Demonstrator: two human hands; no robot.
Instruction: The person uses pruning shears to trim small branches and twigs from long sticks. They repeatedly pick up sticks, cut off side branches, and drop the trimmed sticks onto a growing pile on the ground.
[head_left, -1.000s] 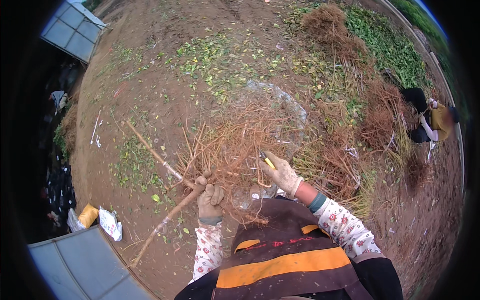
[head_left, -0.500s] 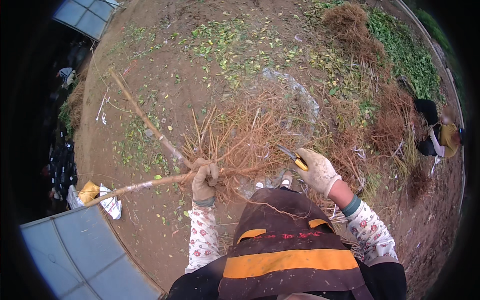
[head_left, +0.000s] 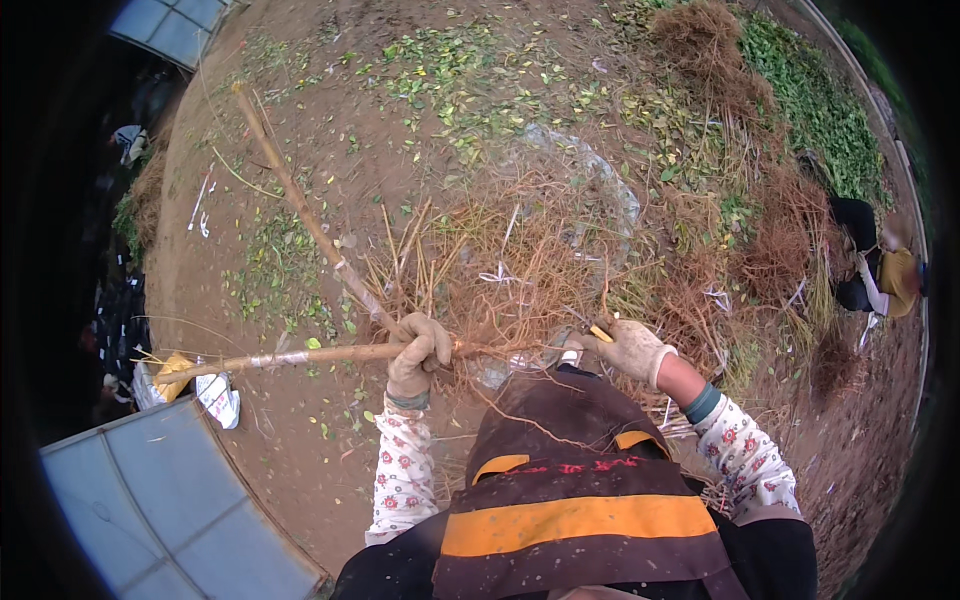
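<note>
Gloved in pale fabric, my left hand (head_left: 418, 355) is closed around a bare-rooted sapling (head_left: 320, 355) where two long brown stems meet. One stem points left, the other up and left. Its thin roots (head_left: 490, 350) spread to the right, between my hands. My right hand (head_left: 632, 353), also gloved, grips pruning shears (head_left: 601, 333) with yellow handles. Their blades point left among the root ends; whether they touch a root I cannot tell. Below the hands is a pile of cut reddish roots and twigs (head_left: 530, 230).
More root heaps (head_left: 790, 235) lie to the right, beside green leafy cuttings (head_left: 815, 110). A person (head_left: 885, 275) sits at the far right. Blue panels (head_left: 170, 500) stand at lower left, near a white sack (head_left: 219, 400). Fallen leaves (head_left: 440, 70) scatter over the soil.
My left hand has shifted slightly up and right with the sapling, whose stems have swung a little. My right hand has lowered, bringing the shears down to the root ends.
</note>
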